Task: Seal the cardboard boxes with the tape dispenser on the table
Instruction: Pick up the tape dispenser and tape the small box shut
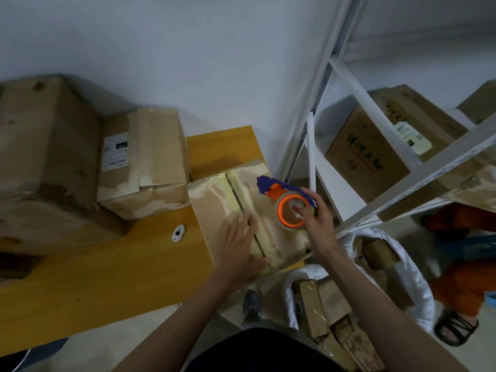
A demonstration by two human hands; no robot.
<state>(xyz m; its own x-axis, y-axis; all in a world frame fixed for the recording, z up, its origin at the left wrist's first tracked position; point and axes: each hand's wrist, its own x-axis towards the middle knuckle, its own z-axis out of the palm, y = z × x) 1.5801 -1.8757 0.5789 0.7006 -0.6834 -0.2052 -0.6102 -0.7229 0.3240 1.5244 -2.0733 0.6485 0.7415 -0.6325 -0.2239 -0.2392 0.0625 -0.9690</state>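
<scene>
Orange-and-blue tape dispenser, nose toward wall, lies along cardboard box; right hand grips it. Left hand presses flat, fingers extended.

One head-worn wide-angle view; looks steeply down, close over the table edge.

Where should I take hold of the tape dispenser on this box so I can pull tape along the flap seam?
Probably grip the tape dispenser round its orange roll hub, coming from the right, as the right hand does. The purple blade end points away, toward the far edge of the box, so it stays clear of the fingers. The left hand lies flat on the seam.
</scene>
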